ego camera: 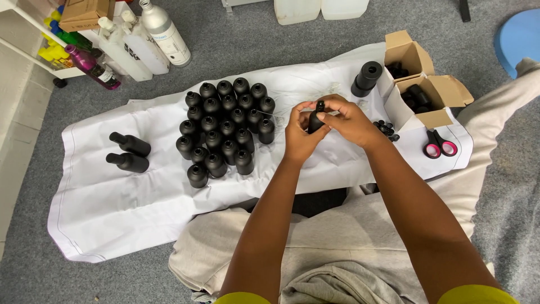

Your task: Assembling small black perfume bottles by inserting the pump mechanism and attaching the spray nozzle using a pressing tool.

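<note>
Head view, looking down over my lap to the floor. My left hand (301, 138) wraps the body of a small matte-black round bottle (315, 120), closed around it from the near-left so that the neck points up and away from me; my right hand (349, 119) is pinched shut at the bottle's top, thumb and fingertips (325, 116) meeting on the neck, where a black cap appears to sit, though the fingers hide most of it. I hold the bottle above the white sheet (112, 197) spread over the grey carpet (22, 270), between the cluster and the boxes. Left of my hands stands a dense cluster of upright black bottles (225, 129), packed shoulder to shoulder. Two more black bottles lying on their sides (129, 153) rest well apart at far left of the sheet. To the right, within short reach, lie loose small black caps (386, 129), two open cardboard boxes (427, 93) holding dark parts, a black cylinder stack (367, 77) and pink-handled scissors (439, 147). Large white plastic bottles (143, 42) stand beyond the sheet.
</note>
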